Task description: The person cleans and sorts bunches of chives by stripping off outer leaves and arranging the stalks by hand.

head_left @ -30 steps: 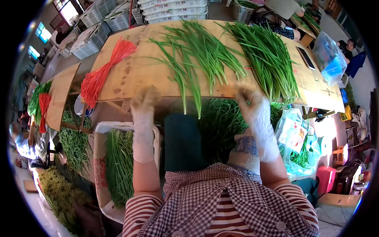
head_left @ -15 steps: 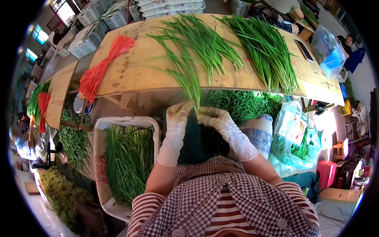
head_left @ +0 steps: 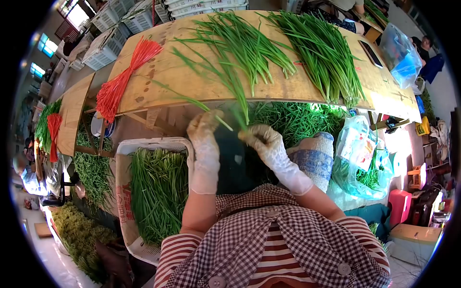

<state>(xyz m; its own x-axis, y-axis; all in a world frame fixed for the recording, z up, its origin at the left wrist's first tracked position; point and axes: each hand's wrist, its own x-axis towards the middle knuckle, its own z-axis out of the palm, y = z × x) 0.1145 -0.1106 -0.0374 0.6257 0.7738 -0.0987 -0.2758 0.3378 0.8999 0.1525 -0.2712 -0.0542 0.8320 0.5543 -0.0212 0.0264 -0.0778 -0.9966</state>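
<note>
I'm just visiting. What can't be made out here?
In the head view:
Number of stalks at the right hand: blurred.
White basket's near right corner: hidden by the left arm.
Top of the stacked crates: cut off by the upper edge.
Phone screen details: too small.

Overall exposure bright; daylight mixed with a dim interior. Windows (head_left: pixel 47 44) at upper left are blown out to pale blue-white. Tabletop (head_left: pixel 163 65) is warm and fairly evenly lit. Hard light strikes the floor (head_left: pixel 402 144) at right, clipping to white; a bright patch also falls on the greens (head_left: pixel 297 115) beneath the table edge. Dark cloth (head_left: pixel 234 165) at the lap sits in deep shadow, detail lost. Clear bag (head_left: pixel 401 53) shows glare. Left hand (head_left: pixel 204 124) and green stalks (head_left: pixel 193 102) slightly motion-blurred; right hand (head_left: pixel 261 138) sharper. Wide-angle distortion bows straight edges; corners black, rim smeared, with blue fringing.
</note>
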